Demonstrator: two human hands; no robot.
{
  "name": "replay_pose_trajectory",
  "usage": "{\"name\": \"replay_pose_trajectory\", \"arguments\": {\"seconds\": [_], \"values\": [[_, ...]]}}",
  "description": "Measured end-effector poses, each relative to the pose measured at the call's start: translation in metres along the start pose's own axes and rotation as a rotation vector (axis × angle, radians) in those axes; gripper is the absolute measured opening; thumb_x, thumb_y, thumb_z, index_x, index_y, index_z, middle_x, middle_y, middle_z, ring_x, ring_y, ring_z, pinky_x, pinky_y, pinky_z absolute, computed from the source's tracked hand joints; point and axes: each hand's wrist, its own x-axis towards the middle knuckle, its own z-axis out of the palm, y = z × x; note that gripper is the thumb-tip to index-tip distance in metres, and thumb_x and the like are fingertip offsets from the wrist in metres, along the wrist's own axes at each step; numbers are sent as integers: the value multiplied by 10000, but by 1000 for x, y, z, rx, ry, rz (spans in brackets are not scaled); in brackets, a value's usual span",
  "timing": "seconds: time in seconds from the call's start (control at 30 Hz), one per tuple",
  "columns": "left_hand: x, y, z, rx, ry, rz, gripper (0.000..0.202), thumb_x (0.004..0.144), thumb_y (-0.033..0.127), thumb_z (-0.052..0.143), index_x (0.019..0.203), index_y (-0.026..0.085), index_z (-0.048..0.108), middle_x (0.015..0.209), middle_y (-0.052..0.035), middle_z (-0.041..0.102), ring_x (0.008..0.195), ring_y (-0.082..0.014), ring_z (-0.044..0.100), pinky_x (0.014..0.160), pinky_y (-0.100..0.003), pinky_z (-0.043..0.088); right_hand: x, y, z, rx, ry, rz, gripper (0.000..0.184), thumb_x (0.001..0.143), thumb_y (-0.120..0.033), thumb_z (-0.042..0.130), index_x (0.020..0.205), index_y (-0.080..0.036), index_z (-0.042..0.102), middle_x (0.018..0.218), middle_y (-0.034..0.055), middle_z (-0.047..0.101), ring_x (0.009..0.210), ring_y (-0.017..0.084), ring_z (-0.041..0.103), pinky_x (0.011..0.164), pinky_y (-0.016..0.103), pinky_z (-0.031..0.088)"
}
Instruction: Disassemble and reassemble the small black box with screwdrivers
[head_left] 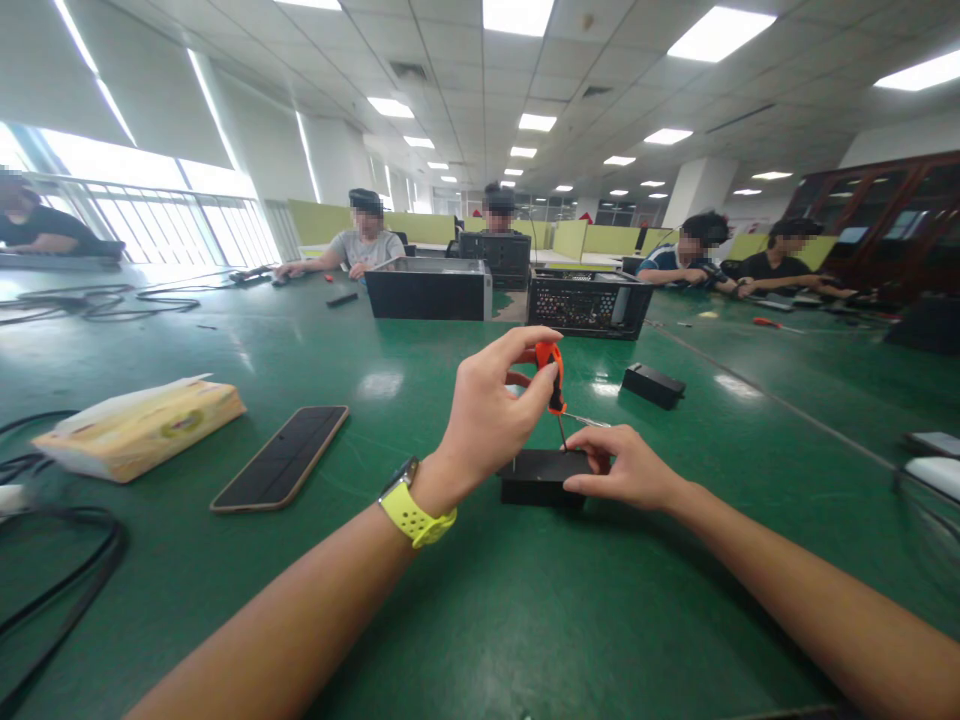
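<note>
My left hand [491, 410], with a yellow-strapped watch on its wrist, is closed on the orange handle of a screwdriver [553, 375] held upright. The tip of its thin shaft rests on top of a small flat black box [541, 475] lying on the green table [450, 620]. My right hand [626, 465] presses on the box's right end, with its fingers curled over the top edge and thumb at the side.
A phone [283, 456] lies face up to the left, beside a tissue pack [142, 425] and black cables [45, 560]. Two open computer cases [431, 288] and a small black part [654, 385] sit farther back. Several people sit at the far side.
</note>
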Motion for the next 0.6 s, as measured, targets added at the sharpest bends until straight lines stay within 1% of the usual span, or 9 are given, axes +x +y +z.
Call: {"name": "replay_pose_trajectory", "arguments": {"seconds": [0.23,0.3,0.37,0.47,0.53,0.6], "values": [[0,6,2,-85,-6,-41,220,794,75,536,992,164,568,1077,-47,667,833,-111,671,609,-161,564,0,-2,-1,-6,1,-9,409,723,-486,730,926,-135,676,565,-42,483,508,108,449,508,230,347],[-1,6,3,-88,-1,-46,179,803,96,548,968,166,558,1080,-48,667,795,-102,671,592,-157,558,0,-2,-2,-8,5,-13,405,723,-490,728,917,-139,677,562,-42,484,509,110,452,509,230,348],[-1,6,3,-81,0,-49,145,810,152,597,947,168,552,1079,-49,669,776,-104,673,581,-161,556,0,-3,-2,-14,6,-16,403,726,-493,725,920,-143,676,564,-42,487,510,110,452,511,230,348],[-2,4,3,-81,0,-50,163,807,215,650,913,171,536,1067,-51,673,758,-108,676,584,-173,561,0,-3,-2,-15,4,-14,402,726,-491,726,921,-143,674,567,-42,489,512,109,451,512,230,350],[-2,3,3,-86,3,-49,138,820,205,634,888,172,518,1054,-51,676,745,-104,674,595,-181,564,0,-2,-2,-11,1,-12,405,726,-490,728,925,-141,675,566,-43,486,511,108,451,511,230,350],[-3,2,4,-102,5,-50,140,826,178,613,907,180,499,1060,-50,676,762,-106,678,622,-192,569,1,-1,-1,-9,-1,-13,413,725,-491,729,934,-140,674,566,-44,485,510,108,452,512,231,350]]}}
